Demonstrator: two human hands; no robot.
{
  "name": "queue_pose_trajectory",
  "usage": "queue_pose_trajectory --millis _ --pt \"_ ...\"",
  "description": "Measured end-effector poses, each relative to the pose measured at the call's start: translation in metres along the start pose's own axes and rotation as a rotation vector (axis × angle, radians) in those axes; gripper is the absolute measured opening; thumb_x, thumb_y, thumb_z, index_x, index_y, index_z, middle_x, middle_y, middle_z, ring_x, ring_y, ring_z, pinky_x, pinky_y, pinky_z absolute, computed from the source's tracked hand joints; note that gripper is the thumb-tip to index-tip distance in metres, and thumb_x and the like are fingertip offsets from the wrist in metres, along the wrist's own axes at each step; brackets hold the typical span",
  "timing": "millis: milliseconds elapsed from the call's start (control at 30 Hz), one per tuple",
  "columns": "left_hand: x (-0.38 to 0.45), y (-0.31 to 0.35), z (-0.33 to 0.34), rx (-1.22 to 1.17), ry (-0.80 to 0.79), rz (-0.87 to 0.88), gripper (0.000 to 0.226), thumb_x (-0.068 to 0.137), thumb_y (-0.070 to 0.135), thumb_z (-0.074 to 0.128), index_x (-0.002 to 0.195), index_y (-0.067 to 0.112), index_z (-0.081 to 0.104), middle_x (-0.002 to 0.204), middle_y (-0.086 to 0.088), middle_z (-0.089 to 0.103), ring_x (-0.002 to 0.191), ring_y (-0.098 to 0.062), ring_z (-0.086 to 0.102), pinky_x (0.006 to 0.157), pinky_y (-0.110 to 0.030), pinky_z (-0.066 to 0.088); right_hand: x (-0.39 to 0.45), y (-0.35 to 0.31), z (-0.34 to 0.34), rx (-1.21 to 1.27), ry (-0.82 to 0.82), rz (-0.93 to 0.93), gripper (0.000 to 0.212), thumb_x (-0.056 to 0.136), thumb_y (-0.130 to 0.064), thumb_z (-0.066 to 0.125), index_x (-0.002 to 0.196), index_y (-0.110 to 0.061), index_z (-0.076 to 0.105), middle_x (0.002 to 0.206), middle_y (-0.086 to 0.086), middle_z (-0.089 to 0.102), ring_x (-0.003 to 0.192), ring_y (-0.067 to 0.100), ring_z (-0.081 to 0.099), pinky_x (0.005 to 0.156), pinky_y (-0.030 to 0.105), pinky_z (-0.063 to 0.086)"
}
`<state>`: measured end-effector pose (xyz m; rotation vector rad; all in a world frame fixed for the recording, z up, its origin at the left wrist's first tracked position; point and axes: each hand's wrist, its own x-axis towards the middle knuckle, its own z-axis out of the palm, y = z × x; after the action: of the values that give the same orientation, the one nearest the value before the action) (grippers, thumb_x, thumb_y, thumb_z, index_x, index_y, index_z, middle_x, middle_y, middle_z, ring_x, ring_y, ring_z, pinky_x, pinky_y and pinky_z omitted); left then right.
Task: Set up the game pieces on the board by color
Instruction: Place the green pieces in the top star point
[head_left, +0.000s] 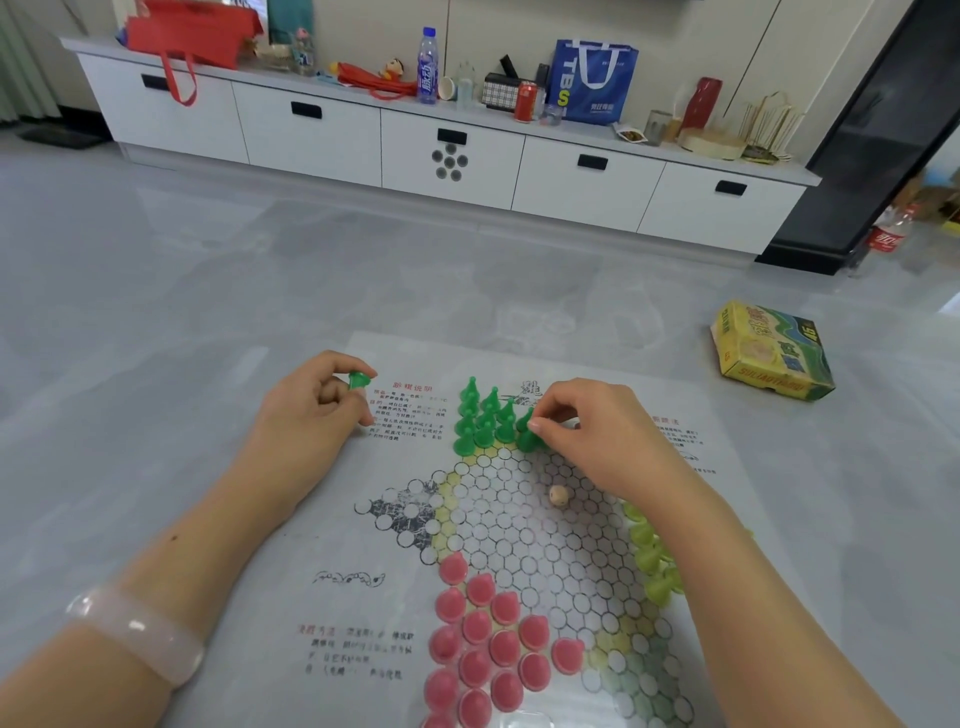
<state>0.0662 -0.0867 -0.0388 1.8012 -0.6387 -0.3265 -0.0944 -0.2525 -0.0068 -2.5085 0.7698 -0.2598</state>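
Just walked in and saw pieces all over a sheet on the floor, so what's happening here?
A person is setting up a paper game board by color. The right hand pinches a green piece at the edge of the green group on the far point. The left hand holds another green piece off to the side. Pink pieces fill the near point, and yellow-green pieces sit partly behind the right arm.

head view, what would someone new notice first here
Probably the two hands over the paper game board on the grey floor: the right hand pinches a dark green piece at the green cluster on the far point, and the left hand holds another green piece. Next, the block of pink pieces nearest the camera.
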Motion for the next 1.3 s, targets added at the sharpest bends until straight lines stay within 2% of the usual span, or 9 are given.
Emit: queue_pose_trajectory --millis 233,400,600,733,867,967,1100,1200,1300 --pt "0.000 -0.001 0.000 -0.010 -0.001 -0.010 0.033 0.084 0.000 0.048 0.081 0.031 0.058 0.053 0.005 0.060 0.049 0.004 0.056 0.059 -0.021 0.038 -0.001 0.000 0.002 0.006 -0.007 -0.016 0.009 0.087 -0.025 0.060 0.090 -0.021 0.067 0.095 -0.007 0.066 0.092 0.009 0.059 0.079 0.021 0.042" --pt "0.002 -0.001 -0.001 0.003 -0.014 -0.016 0.033 0.084 0.000 0.047 0.081 0.031 0.058 0.051 0.010 0.061 0.049 0.004 0.056 0.059 -0.023 0.038 -0.013 -0.002 -0.015 -0.011 0.063 -0.036 0.009 0.087 -0.030 0.059 0.090 -0.024 0.065 0.090 -0.010 0.064 0.086 0.005 0.058 0.079 0.021 0.048" --pt "0.001 0.001 -0.001 0.036 -0.012 -0.017 0.032 0.085 0.002 0.048 0.081 0.032 0.057 0.065 -0.007 0.063 0.050 0.004 0.057 0.063 -0.023 0.040 -0.040 -0.002 -0.002 -0.275 -0.133 -0.151 0.016 0.086 -0.033 0.058 0.101 -0.027 0.060 0.092 -0.015 0.049 0.087 0.003 0.049 0.077 0.014 0.039" --pt "-0.001 0.002 -0.002 0.034 -0.002 -0.027 0.032 0.084 0.001 0.048 0.081 0.031 0.057 0.070 -0.012 0.064 0.058 -0.006 0.061 0.066 -0.026 0.043 -0.041 -0.001 -0.007 -0.231 -0.052 -0.154 0.008 0.090 -0.025 0.055 0.095 -0.024 0.061 0.087 -0.015 0.047 0.083 0.002 0.048 0.070 0.011 0.035" --pt "0.001 0.001 -0.001 0.012 0.000 -0.024 0.033 0.084 0.000 0.047 0.081 0.031 0.057 0.065 -0.009 0.063 0.055 -0.005 0.060 0.071 -0.030 0.043 -0.032 0.038 -0.053 -0.149 0.193 0.110 0.005 0.084 -0.018 0.063 0.085 -0.022 0.063 0.080 -0.008 0.060 0.077 0.011 0.058 0.072 0.023 0.044" --pt "0.001 -0.001 0.000 -0.020 0.012 -0.057 0.030 0.086 0.001 0.046 0.080 0.028 0.057 0.054 0.005 0.063 0.048 0.000 0.055 0.063 -0.027 0.041 -0.033 0.074 -0.060 -0.292 0.097 0.282 0.007 0.083 -0.013 0.062 0.083 -0.020 0.063 0.082 0.001 0.063 0.083 0.020 0.060 0.072 0.027 0.045" --pt "-0.006 0.004 0.000 -0.029 0.016 -0.064 0.016 0.093 0.013 0.045 0.085 0.021 0.056 0.063 0.005 0.068 0.033 -0.001 0.039 0.050 -0.026 0.034 -0.039 0.081 -0.056 -0.252 0.053 0.281 0.005 0.084 -0.018 0.063 0.087 -0.022 0.061 0.087 0.002 0.062 0.084 0.018 0.057 0.071 0.025 0.042" --pt "-0.019 0.021 0.004 -0.091 0.006 -0.158 0.014 0.096 0.018 0.041 0.087 0.015 0.052 0.077 -0.005 0.070 0.030 -0.003 0.033 0.041 -0.020 0.031 -0.044 0.050 -0.059 -0.152 0.195 0.152 0.011 0.087 -0.017 0.059 0.096 -0.018 0.065 0.087 -0.001 0.065 0.081 0.015 0.059 0.075 0.026 0.047" --pt "-0.043 0.051 0.010 -0.269 -0.180 -0.286 0.019 0.097 0.018 0.037 0.090 0.005 0.049 0.048 0.004 0.062 0.028 -0.003 0.029 0.031 -0.014 0.024 -0.054 -0.011 -0.052 0.053 0.132 -0.064 0.014 0.088 -0.017 0.059 0.096 -0.025 0.066 0.083 -0.015 0.065 0.077 0.002 0.061 0.072 0.012 0.049"
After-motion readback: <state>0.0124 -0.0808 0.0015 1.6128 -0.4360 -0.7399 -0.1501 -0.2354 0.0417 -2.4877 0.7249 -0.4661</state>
